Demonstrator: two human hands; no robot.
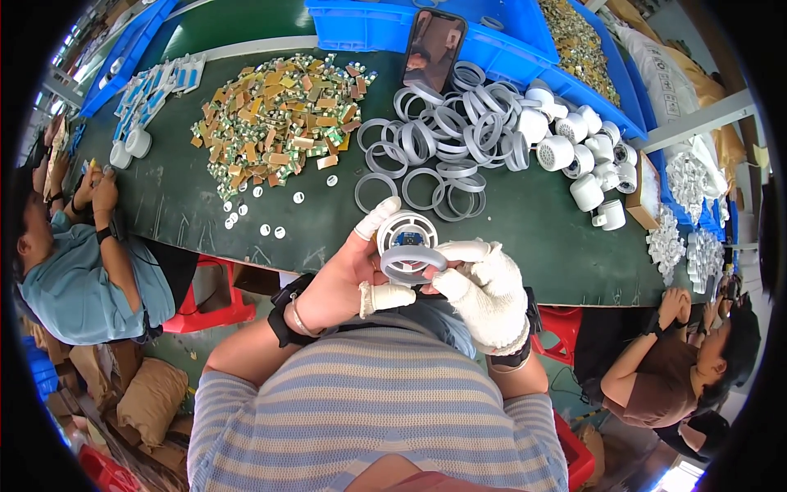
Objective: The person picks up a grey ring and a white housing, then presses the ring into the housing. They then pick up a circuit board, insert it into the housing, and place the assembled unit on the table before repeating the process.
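My left hand [328,287] is closed round a white round plastic housing [387,234], its open face turned up. White finger covers sit on some of its fingertips. Inside the housing shows a small blue circuit board [409,238]. My right hand [492,299], in a white knit glove, pinches a grey ring [410,255] tilted in front of the housing's near side. The ring overlaps the housing in view; I cannot tell whether they touch. Beyond my hands lies a heap of similar grey rings [448,123] on the green table [320,221].
Small circuit boards [279,115] form a pile at back left, with several white discs [298,198] before it. White round-headed housings [586,193] lie at right. A phone [434,49] leans on a blue bin [352,29]. Co-workers sit left [90,271] and right [668,369].
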